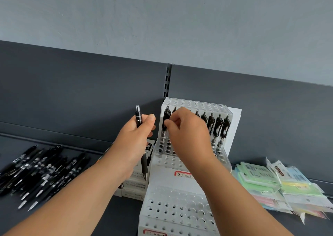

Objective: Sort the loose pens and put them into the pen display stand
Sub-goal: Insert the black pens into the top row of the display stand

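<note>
Fingers [168, 123] pinch a stand pen [166, 122]; loose pens [41, 170] lie left.

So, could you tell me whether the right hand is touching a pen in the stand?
Touching. The head view shows the right hand with its fingertips pinched on the top of a pen standing in the stand, with no gap visible.

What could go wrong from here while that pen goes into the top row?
The right hand hides the slot it works at, so its pen may miss the hole or knock a neighbouring standing pen. The left hand holds a spare pen loosely upright; it might slip toward the pen display stand.
</note>
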The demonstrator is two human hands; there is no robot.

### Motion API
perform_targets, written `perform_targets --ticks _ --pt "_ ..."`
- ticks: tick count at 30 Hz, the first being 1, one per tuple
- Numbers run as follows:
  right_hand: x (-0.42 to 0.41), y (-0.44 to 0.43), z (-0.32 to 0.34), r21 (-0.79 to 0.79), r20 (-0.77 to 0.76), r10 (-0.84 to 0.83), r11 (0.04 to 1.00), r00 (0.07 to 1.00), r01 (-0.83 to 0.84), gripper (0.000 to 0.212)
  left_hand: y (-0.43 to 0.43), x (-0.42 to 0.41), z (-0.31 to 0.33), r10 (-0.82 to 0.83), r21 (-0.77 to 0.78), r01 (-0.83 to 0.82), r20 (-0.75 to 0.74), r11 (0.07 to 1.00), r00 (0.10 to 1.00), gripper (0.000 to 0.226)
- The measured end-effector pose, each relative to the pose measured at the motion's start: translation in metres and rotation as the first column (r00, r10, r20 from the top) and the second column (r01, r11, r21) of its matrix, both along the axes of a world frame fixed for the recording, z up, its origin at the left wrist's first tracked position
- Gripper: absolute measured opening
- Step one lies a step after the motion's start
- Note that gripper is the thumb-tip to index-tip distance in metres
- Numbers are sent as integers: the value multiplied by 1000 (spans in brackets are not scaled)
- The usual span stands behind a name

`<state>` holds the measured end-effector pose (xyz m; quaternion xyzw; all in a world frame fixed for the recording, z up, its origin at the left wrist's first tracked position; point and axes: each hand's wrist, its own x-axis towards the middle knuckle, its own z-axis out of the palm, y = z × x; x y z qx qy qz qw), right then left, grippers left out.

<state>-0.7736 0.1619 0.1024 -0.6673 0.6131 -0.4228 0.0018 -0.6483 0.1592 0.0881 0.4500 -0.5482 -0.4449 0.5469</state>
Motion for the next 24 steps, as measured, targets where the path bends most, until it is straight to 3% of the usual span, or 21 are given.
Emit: perform_targets --ticks 3,5,9,12,16,18,20,22,24 --pt "2 20 1 101 262 226 960 938 -260 8 1 0 2 -59 3 59 12 998 998 27" --pt "3 29 1 236 414 350 850 840 -471 4 3 -1 3 -127 5 127 16 992 992 33" --pt "-1 32 -3 280 541 374 765 754 -580 4 5 -5 3 -218 16 218 85 976 972 63" --pt "-8 33 0 251 572 354 784 740 -568 14 5 -3 1 -269 8 271 163 962 949 69" --pt "-28 27 15 133 585 255 906 770 -401 16 2 0 -11 -224 -65 263 352 963 909 50" --pt "-35 22 20 49 615 215 950 759 -309 6 -3 4 -22 -91 -129 198 569 972 817 52" --pt "-35 18 24 -10 622 205 967 755 -254 10 -5 10 -32 24 -198 197 761 960 648 50" --pt "-33 14 24 -52 604 210 973 769 -224 12 -6 14 -39 83 -244 230 833 942 547 49" --pt "-29 8 19 -69 551 186 982 813 -177 10 -7 15 -42 122 -284 244 845 927 520 49"
